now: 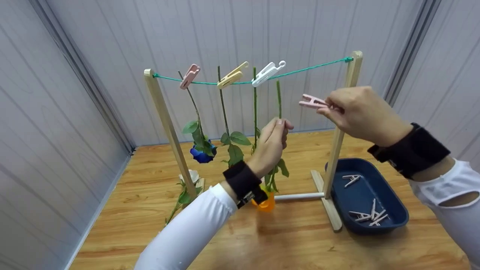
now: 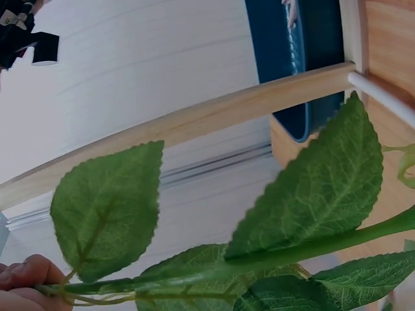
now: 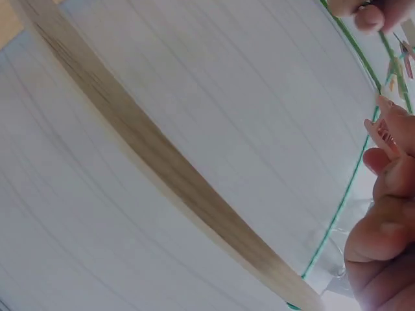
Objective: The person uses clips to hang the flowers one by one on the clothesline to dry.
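Observation:
My left hand (image 1: 270,144) pinches a green flower stem (image 1: 279,98), its cut end up, just below the green line (image 1: 315,68). Leaves (image 2: 318,188) along this stem fill the left wrist view. Below the left wrist, an orange flower (image 1: 265,204) shows, partly hidden; I cannot tell which stem bears it. Right of the stem, my right hand (image 1: 365,114) pinches a pink clothespin (image 1: 311,101) by its back end, its tips pointing left. A pink clothespin (image 1: 190,77), a yellow one (image 1: 230,78) and a white one (image 1: 267,74) clip other stems to the line.
A blue rose (image 1: 203,152) hangs head down at the left. On the table (image 1: 138,210), a white flower (image 1: 189,175) lies by the left wooden post (image 1: 165,120). Beside the right post (image 1: 333,161) stands a dark blue basin (image 1: 401,210) holding several clothespins (image 1: 352,180).

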A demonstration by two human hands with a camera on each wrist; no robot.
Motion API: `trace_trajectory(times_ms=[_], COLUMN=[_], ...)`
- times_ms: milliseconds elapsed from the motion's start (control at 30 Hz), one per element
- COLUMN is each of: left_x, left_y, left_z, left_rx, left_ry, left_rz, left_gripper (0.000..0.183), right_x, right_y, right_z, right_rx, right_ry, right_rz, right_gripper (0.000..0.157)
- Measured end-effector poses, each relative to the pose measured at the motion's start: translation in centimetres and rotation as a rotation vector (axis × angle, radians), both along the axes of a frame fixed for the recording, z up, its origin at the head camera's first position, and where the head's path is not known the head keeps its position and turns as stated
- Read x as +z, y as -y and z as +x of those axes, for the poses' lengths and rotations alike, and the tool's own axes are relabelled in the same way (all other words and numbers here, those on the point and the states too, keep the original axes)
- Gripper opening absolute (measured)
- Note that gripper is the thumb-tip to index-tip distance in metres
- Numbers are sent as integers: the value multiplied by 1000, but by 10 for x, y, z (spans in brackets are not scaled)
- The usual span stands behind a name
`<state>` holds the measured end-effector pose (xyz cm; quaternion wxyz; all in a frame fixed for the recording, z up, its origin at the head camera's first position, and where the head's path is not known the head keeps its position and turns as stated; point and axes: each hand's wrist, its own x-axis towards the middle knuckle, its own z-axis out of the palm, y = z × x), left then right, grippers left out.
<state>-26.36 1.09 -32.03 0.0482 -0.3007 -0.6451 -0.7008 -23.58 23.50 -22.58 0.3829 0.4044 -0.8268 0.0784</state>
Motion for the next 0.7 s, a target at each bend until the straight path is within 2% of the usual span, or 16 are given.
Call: trace_trajectory(times_ms=[133, 400, 700], left_x=[7, 13, 20], left_y=[-9, -21, -30], left_z=[-8, -19, -30], left_rx=[38, 58, 85], left_ry=[-25, -28, -12], left_rz=[-48, -86, -106], left_gripper=[36, 36, 37], right_x=[19, 52, 77], right_y=[6, 12, 23], right_z=[0, -4, -13], right_rx=[-10, -23, -118], right_ry=[4, 41, 137], right_rz=[14, 71, 103], right_gripper=[17, 14, 14])
